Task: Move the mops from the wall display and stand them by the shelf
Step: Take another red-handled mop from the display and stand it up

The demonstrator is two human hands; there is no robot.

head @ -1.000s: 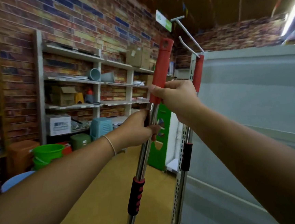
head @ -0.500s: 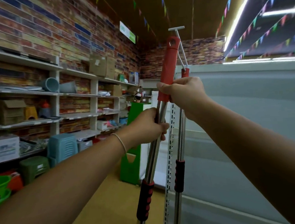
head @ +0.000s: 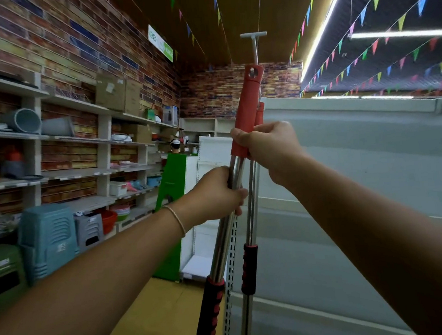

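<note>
Two mops with steel poles and red top handles stand upright in front of me, their heads out of view below. The near mop [head: 248, 106] leans left; my left hand [head: 216, 191] grips its steel pole below the red handle. My right hand [head: 266, 144] is wrapped round the red handles at their lower ends. The second mop [head: 251, 218] runs straight down behind the first, its red tip partly hidden. Each pole carries a black and red grip lower down. A white T-shaped hook [head: 254, 44] sticks up behind the handles.
A white display panel [head: 361, 168] with a perforated upright [head: 230, 268] fills the right side. Wall shelves [head: 87, 173] with boxes and bins line the brick wall at left, plastic stools [head: 47, 236] below. A green stand [head: 174, 198] is ahead on the yellow floor.
The view has swung right and upward. Both mop handles have come closer together, the second now almost behind the first. Both hands keep their hold.
</note>
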